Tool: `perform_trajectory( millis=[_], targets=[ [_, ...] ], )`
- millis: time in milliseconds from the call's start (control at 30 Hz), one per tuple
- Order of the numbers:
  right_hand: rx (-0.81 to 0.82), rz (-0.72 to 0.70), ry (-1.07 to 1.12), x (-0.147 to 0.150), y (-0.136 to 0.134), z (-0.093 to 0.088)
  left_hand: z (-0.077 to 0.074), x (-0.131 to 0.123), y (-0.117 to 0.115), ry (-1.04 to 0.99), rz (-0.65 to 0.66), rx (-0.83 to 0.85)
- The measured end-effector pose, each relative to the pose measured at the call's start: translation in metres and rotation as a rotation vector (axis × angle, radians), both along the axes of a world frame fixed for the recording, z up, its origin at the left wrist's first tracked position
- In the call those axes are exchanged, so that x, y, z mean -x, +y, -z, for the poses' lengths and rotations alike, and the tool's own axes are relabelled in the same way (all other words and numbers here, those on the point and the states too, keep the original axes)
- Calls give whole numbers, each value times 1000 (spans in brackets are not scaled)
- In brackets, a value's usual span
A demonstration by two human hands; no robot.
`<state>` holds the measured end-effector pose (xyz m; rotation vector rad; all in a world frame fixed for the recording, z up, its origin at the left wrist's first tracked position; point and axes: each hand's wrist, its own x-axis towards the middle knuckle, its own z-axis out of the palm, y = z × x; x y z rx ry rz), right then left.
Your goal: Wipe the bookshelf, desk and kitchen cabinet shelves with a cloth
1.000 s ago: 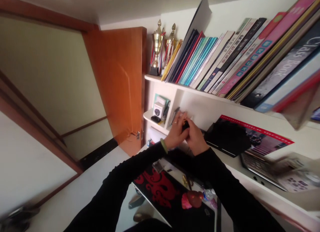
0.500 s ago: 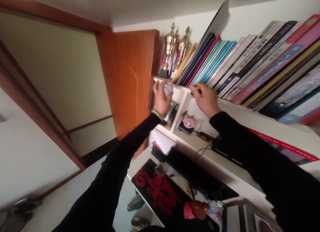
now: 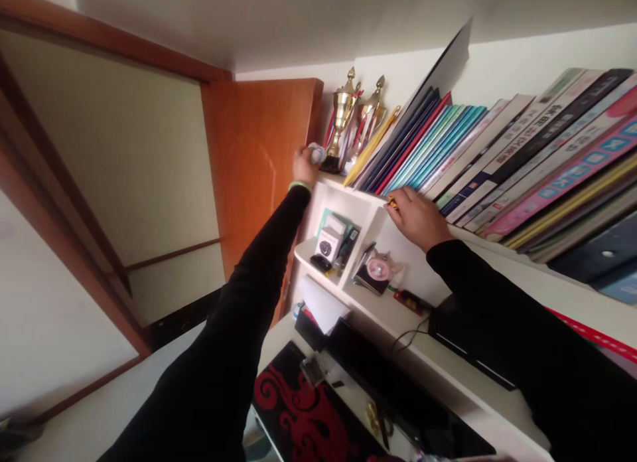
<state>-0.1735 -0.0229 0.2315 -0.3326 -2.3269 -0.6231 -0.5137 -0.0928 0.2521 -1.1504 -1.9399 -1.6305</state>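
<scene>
My left hand (image 3: 303,166) is closed around a small round whitish thing with a blue band (image 3: 317,154), whose kind I cannot make out. It is at the left end of the white shelf's top (image 3: 365,198), close beside the black base of a gold trophy cup (image 3: 342,110). A second trophy cup (image 3: 374,110), hung with ribbons, stands just behind. At the shelf's front edge, below the row of books, my right hand (image 3: 421,218) pinches a small black-and-yellow thing (image 3: 392,202), mostly hidden by the fingers.
Folders and books (image 3: 432,143) lean along the top shelf. Lower compartments hold a white box (image 3: 328,243) and a pink round object (image 3: 379,268). Below are a dark monitor (image 3: 398,389) and a black-and-red mat (image 3: 303,409). An orange-brown wooden door (image 3: 259,176) stands at the left.
My left hand has moved up and left with the round thing, from the shelf's front edge to beside the trophy. The right hand stays near the edge. The view has shifted a little.
</scene>
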Motion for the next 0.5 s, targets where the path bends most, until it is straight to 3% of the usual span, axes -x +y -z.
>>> perform_trajectory(
  millis=[267,500],
  targets=[
    [-5,-2,36,0,-2,2,-13,8,4,55,6,362],
    [-8,10,30,1,-4,2,-15,-5,-2,129,-35,418]
  ],
)
